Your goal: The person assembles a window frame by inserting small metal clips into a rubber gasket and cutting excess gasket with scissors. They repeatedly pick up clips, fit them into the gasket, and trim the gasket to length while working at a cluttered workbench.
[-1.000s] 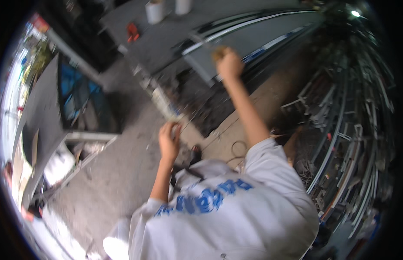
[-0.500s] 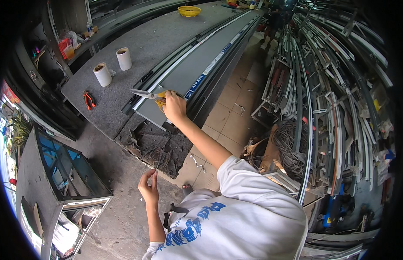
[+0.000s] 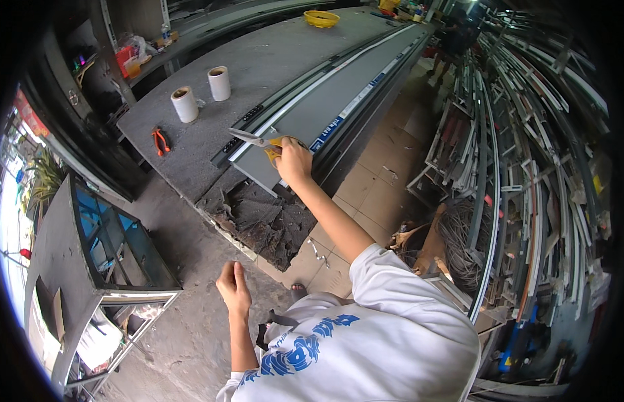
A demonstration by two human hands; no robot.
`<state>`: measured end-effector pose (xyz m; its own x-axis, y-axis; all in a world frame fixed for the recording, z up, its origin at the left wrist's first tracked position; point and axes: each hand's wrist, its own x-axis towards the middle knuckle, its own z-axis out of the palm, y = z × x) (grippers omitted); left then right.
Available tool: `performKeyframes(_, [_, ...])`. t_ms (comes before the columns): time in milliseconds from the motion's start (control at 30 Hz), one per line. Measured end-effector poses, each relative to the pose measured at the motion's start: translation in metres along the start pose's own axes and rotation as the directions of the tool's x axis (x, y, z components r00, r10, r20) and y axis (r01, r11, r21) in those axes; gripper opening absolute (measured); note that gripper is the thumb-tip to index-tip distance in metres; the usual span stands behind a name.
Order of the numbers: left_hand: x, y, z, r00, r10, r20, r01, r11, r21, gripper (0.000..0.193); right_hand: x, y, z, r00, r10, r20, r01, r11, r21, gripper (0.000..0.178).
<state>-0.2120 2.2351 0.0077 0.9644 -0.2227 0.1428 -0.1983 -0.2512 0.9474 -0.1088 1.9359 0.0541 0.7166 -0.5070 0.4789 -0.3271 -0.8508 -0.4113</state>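
Observation:
My right hand (image 3: 295, 161) is closed around the yellow handles of a pair of scissors (image 3: 255, 139). Their blades point left, above the near end of a long grey panel (image 3: 305, 115) with pale edge strips. Low and left, off the table's front corner, my left hand (image 3: 233, 288) is closed with thumb and fingers together. Whatever may be in it is too small or hidden to make out. Torn dark carpet (image 3: 265, 218) hangs over the near table corner, between my two hands.
On the grey carpeted table (image 3: 225, 134) stand two white rolls (image 3: 184, 105), with red-handled pliers (image 3: 160, 142) nearby and a yellow basket (image 3: 321, 19) far back. Metal profiles (image 3: 500, 167) crowd the right side. A framed cabinet (image 3: 117, 241) stands left. Someone (image 3: 453, 40) is at the far end.
The view has shifted, so the table appears farther right. A thin dark strand seen at my left fingers before no longer shows there. The scissors stay in my right hand.

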Motion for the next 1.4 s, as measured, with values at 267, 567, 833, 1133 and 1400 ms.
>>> performKeyframes(267, [-0.013, -0.01, -0.026, 0.934, 0.022, -0.358, -0.046, 0.997, -0.058, 0.053, 0.002, 0.002, 0.003, 0.999, 0.004, -0.036, -0.004, 1.0, -0.002, 0.022])
performKeyframes(567, [-0.014, -0.036, 0.018, 0.934, -0.244, 0.262, 0.271, 0.96, -0.073, 0.027, 0.003, 0.001, 0.001, 1.0, -0.009, 0.0, 0.009, 0.999, -0.05, 0.031])
performKeyframes(833, [0.0, -0.035, 0.029, 0.93, -0.175, 0.322, 0.171, 0.984, 0.042, 0.042, 0.004, 0.0, 0.002, 1.0, 0.011, 0.022, -0.008, 0.995, -0.097, 0.03])
performKeyframes(1133, [-0.003, -0.01, 0.003, 0.924, 0.303, -0.231, -0.174, 0.875, 0.452, 0.035, 0.004, -0.002, -0.001, 0.999, 0.004, 0.033, 0.0, 0.994, -0.111, 0.028])
performKeyframes(1400, [-0.03, -0.038, -0.02, 0.938, 0.068, -0.34, -0.075, 0.997, -0.01, 0.035, 0.005, 0.0, 0.002, 0.999, 0.023, 0.036, -0.018, 0.992, -0.124, 0.029])
